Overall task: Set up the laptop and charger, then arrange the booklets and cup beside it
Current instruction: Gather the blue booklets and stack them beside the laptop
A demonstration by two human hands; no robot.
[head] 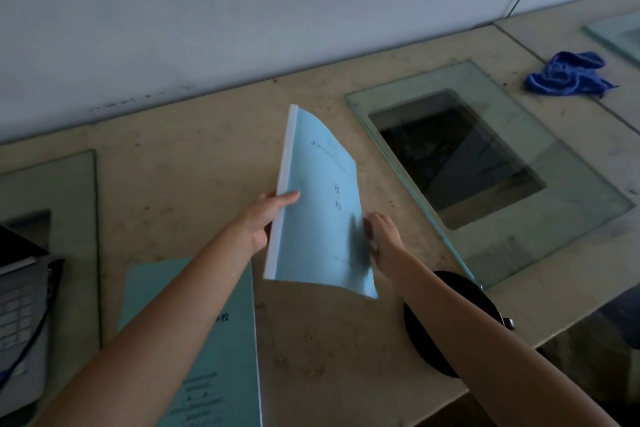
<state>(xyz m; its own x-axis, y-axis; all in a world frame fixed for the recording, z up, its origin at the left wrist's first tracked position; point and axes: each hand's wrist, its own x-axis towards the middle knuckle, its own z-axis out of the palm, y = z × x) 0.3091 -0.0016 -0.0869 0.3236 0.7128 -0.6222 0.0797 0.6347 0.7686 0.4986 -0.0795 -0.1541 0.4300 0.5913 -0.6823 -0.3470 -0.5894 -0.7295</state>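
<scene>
My left grip (pixel 266 218) was clamped on the light blue booklet (pixel 318 204) at its white spine, with the thumb on the cover and the other fingers under it. The booklet was in the air above the beige surface (pixel 207 166), tilted, its far corner pointing to the wall and its cover a little bent. My right grip (pixel 382 239) was at the opposite long edge of the booklet. It was blurred, so I could not tell if it pinched the edge or only touched it.

A second booklet (pixel 221 340), more green, lay flat on the surface under my left forearm. The laptop (pixel 20 315) stood at the far left edge, only partly seen. A black round object (pixel 464 291) was under my right forearm, near a glass pane (pixel 554 184). A blue cloth (pixel 568 74) lay far to the right.
</scene>
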